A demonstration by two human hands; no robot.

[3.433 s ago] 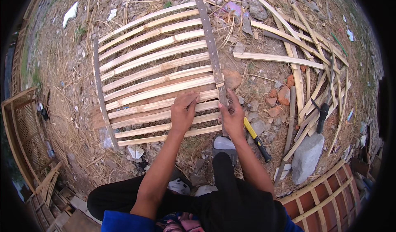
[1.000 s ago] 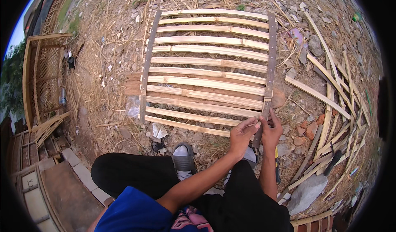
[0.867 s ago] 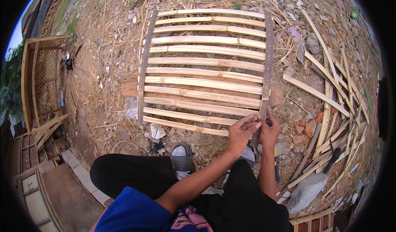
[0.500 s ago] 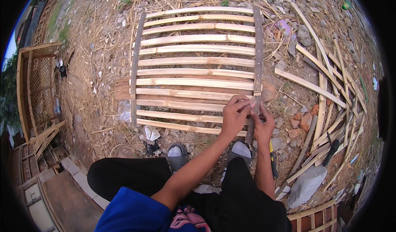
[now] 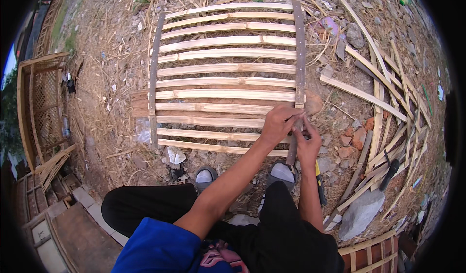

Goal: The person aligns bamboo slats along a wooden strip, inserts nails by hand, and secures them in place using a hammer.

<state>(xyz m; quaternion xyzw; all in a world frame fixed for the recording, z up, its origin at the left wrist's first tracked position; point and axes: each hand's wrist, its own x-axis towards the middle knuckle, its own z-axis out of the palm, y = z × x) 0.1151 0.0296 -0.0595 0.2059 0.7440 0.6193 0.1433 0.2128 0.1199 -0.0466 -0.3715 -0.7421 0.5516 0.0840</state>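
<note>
A panel of several pale bamboo slats [image 5: 223,95] lies on the ground before me. Its slats run crosswise between a dark left rail [image 5: 153,78] and a dark right rail [image 5: 300,54]. Over the near part of the right rail, my left hand [image 5: 279,123] and my right hand [image 5: 308,141] meet with fingertips pinched together. Whatever they pinch is too small to make out. The left forearm passes above the nearest slats, while the right hand stays on the rail's outer side. A brown plank [image 5: 141,104] shows beneath the panel's middle.
Loose bamboo strips [image 5: 383,100] pile up on the right, with a black-handled tool [image 5: 390,175] among them. A grey stone [image 5: 361,214] and a yellow-and-black handle [image 5: 320,183] lie near my right forearm. A lattice-sided wooden frame [image 5: 46,105] stands at far left.
Both hands remain at the right rail, with the left hand's fingers turned slightly and its fingertips higher along the rail. The whole view has shifted a little.
</note>
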